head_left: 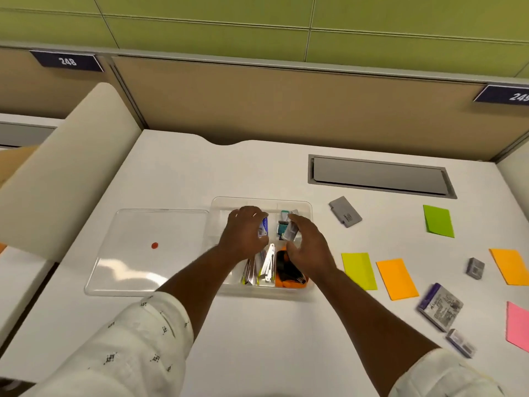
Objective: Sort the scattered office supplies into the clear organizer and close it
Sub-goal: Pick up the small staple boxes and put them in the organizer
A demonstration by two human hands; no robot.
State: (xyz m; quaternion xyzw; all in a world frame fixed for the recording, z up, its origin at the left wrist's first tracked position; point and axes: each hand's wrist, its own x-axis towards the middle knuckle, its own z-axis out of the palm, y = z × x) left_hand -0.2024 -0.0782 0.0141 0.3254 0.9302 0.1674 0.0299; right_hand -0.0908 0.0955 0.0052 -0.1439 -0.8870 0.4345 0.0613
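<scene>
The clear organizer (223, 204), mid-surface (257, 333), is partly filled. A blue box (264, 226) is gripped over it by the left hand (246, 233); the right hand (307, 245) is held loosely spread, with nothing clasped. Sticky notes (396, 279) and small packs (439, 306) remain unsorted at the right; the lid (146, 253) lies off at the left.

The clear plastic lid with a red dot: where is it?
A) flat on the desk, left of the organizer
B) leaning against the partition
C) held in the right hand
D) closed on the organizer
A: the clear plastic lid lies flat on the white desk, right beside the left side of the open clear plastic organizer.
</scene>
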